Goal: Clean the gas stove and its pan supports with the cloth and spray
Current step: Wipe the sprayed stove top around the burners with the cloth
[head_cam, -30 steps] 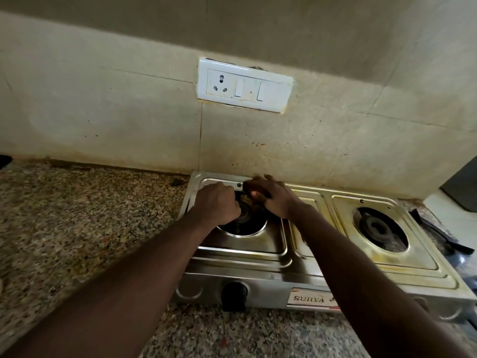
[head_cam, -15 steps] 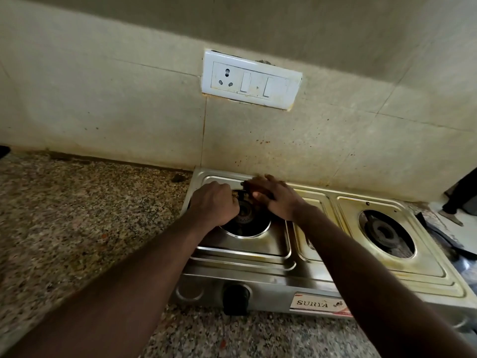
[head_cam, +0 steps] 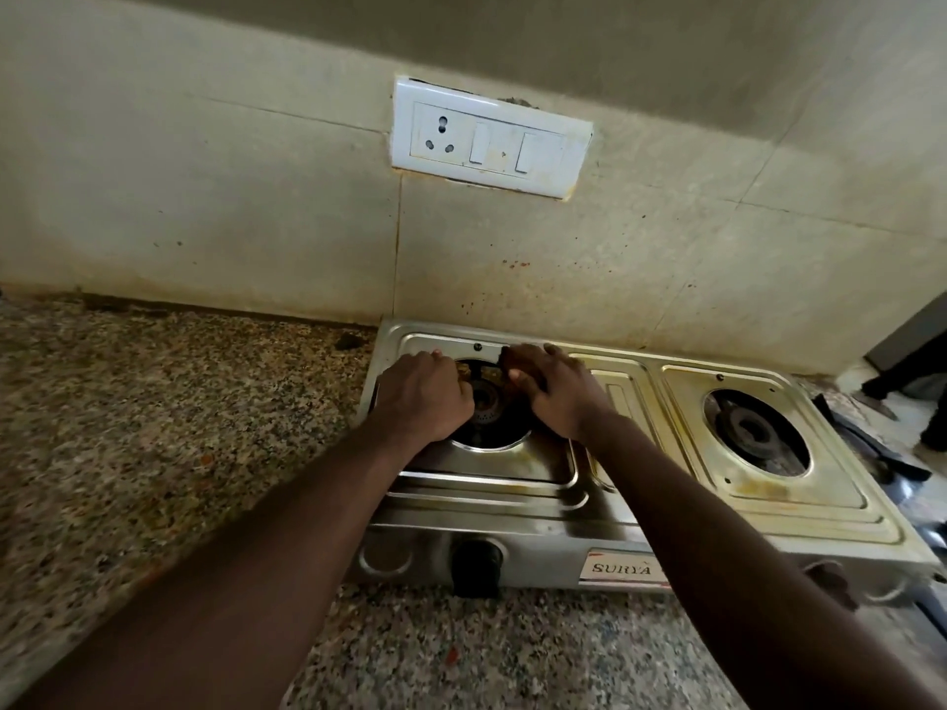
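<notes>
A speckled granite desk [head_cam: 153, 427] under a stained tiled wall [head_cam: 205, 207] carries the gas stove [head_cam: 538, 540] at its back edge. Left hand [head_cam: 423, 397] and right hand [head_cam: 561, 394] curl fingers round the left burner [head_cam: 494, 409], seemingly freeing it for cleaning; cloth and spray unseen.

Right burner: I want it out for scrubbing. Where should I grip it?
Probably by the raised outer ring of the right burner, fingertips on opposite sides, coming straight down from above. It sits recessed in the round opening of the drip tray, so a sideways approach looks blocked.
</notes>
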